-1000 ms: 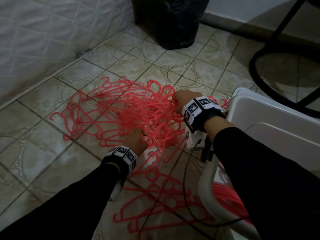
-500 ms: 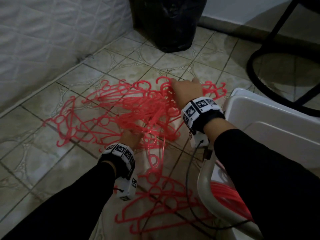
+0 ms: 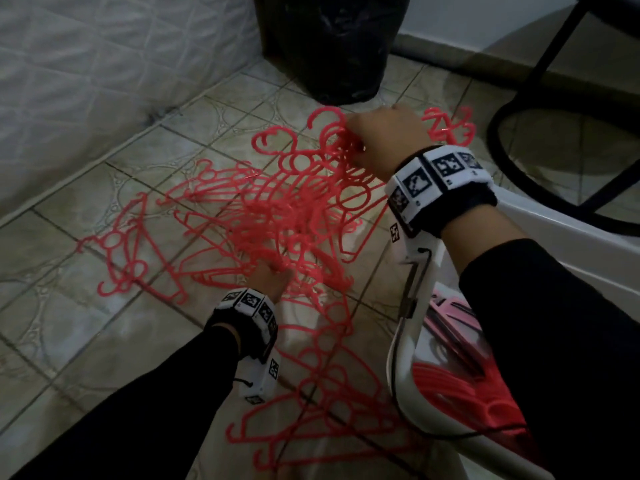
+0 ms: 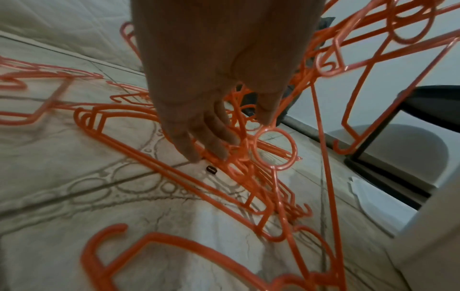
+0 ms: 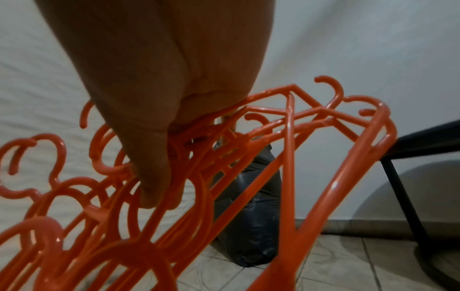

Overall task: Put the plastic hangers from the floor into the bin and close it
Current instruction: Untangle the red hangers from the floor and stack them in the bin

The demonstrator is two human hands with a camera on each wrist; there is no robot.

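Head view: white bin [image 3: 408,344] holds red hangers [image 3: 446,379]; right hand [image 3: 384,143] grips a tangled bunch [image 3: 277,209]; left hand [image 3: 273,280], fingers straight, touches it.

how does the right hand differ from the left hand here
The right hand is raised and grips a bunch of red hangers near their hooks; the left hand is low at the floor. The right hand's fingers curl round the hangers; the left hand's fingers reach straighter, touching hangers lying on the tiles. Both wear marker wristbands.

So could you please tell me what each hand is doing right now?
Left hand: open, fingers reaching onto red plastic hangers on the floor.
Right hand: gripping a lifted bunch of red plastic hangers.
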